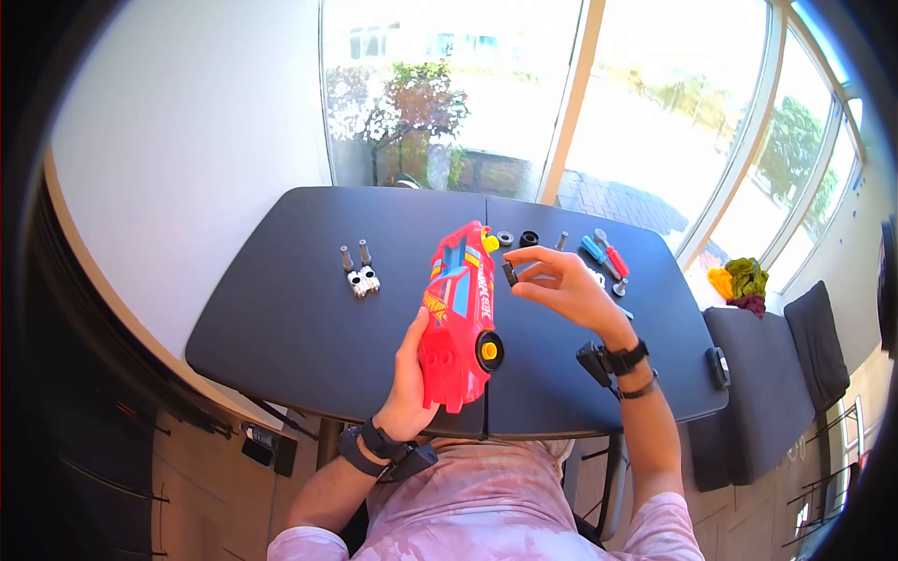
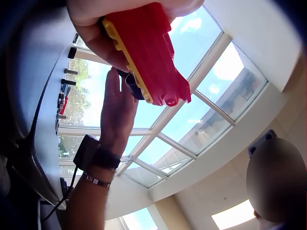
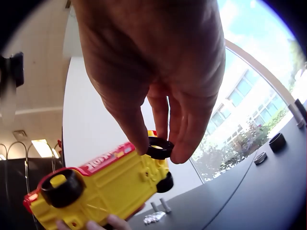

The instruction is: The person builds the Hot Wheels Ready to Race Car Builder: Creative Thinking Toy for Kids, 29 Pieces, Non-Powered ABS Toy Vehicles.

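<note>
My left hand point(image 1: 408, 385) grips a red toy car point(image 1: 447, 360) by its lower end, raised over the table. The car has a yellow underside point(image 3: 117, 184), blue windows and lettering on its side. One black wheel point(image 1: 489, 352) with a yellow hub sits at the end closer to me. At the far end on that side, a yellow hub point(image 1: 491, 244) is bare. My right hand point(image 1: 566, 288) pinches a small black tire point(image 3: 159, 148) between thumb and fingers, close beside the bare hub. Another black wheel point(image 3: 165, 182) shows on the car's opposite side.
On the dark table point(image 1: 281, 327), a silver engine-like piece point(image 1: 364, 281) lies left with two grey bolts point(image 1: 365, 251). Behind the car are a grey ring point(image 1: 505, 238) and a black tire point(image 1: 529, 239). Blue point(image 1: 593, 249) and red point(image 1: 616, 263) tools lie at the right.
</note>
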{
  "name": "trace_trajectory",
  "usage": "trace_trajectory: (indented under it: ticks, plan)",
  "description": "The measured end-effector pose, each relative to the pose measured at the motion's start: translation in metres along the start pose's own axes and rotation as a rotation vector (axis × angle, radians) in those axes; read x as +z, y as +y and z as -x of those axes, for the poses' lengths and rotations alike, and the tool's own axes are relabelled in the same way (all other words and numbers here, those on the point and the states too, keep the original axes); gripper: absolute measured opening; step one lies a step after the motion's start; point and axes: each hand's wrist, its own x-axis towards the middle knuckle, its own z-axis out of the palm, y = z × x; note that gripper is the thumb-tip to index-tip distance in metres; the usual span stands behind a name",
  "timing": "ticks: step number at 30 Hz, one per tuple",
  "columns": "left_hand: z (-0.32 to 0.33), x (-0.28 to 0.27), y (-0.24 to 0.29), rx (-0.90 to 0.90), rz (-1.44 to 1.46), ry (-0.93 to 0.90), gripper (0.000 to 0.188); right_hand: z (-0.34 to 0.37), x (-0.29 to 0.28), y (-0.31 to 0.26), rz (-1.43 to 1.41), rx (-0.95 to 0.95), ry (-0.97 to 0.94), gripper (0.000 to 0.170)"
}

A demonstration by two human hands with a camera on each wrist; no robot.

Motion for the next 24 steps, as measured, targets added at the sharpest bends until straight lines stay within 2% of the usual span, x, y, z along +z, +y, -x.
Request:
trace_trajectory:
  ticks: [2, 6, 17, 24]
  plan:
    - [0.0, 0.001, 0.0, 0.003, 0.0, 0.013, 0.065, 0.023, 0.003, -0.025, -0.14, 0.005, -0.002, 0.047]
    - [-0.001, -0.003, -0.002, 0.001, -0.009, 0.018, 0.066, 0.051, 0.015, -0.045, -0.178, -0.053, 0.026, 0.051]
    - [0.001, 0.0, -0.001, 0.034, -0.062, -0.004, 0.069, 0.078, 0.063, -0.059, 0.2, -0.166, 0.197, 0.041]
    - [0.004, 0.005, 0.002, 0.016, -0.064, -0.003, 0.069, 0.077, 0.082, -0.057, 0.202, -0.135, 0.325, 0.04]
